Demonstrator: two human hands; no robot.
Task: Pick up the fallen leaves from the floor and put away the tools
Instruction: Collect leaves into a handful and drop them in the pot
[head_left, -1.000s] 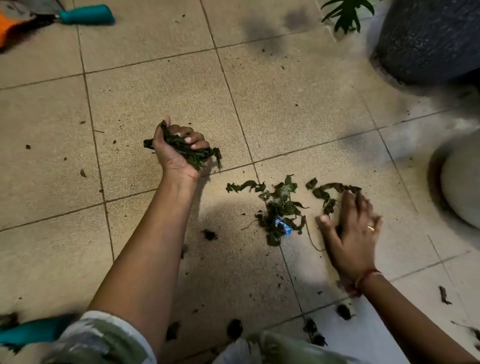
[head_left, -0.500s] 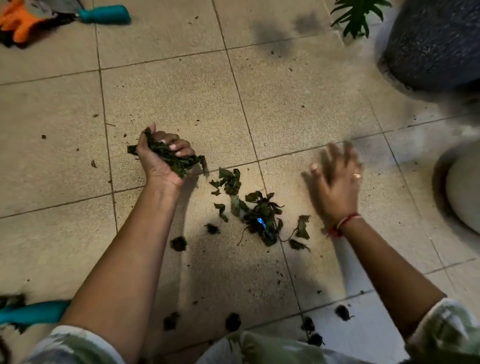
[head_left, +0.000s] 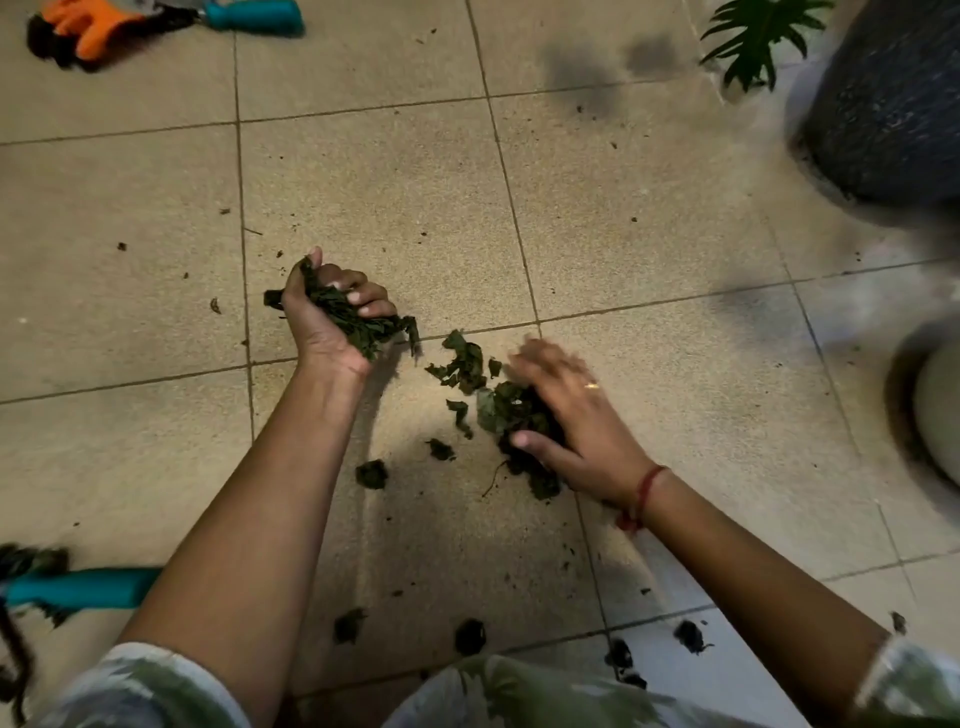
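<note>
On the tiled floor, my left hand (head_left: 322, 332) grips a bunch of dark green leaves (head_left: 366, 330) just above the tiles. To its right, my right hand (head_left: 576, 415) is down on the leaf pile (head_left: 506, 410), thumb and blurred fingers curled round it. Loose leaves (head_left: 462, 364) lie between the two hands. Small scraps (head_left: 371, 474) are scattered nearer to me. A teal-handled tool (head_left: 254, 15) lies at the far left beside an orange glove (head_left: 93, 26). Another teal handle (head_left: 83, 587) lies at the near left.
A dark round pot (head_left: 893, 104) stands at the far right with green plant fronds (head_left: 753, 31) beside it. A pale pot (head_left: 937, 410) sits at the right edge. Soil crumbs dot the tiles. My knees fill the bottom edge.
My right hand swept the scattered leaves leftward into a tighter pile, lifted, then came down and closed on it. The left hand kept its bunch.
</note>
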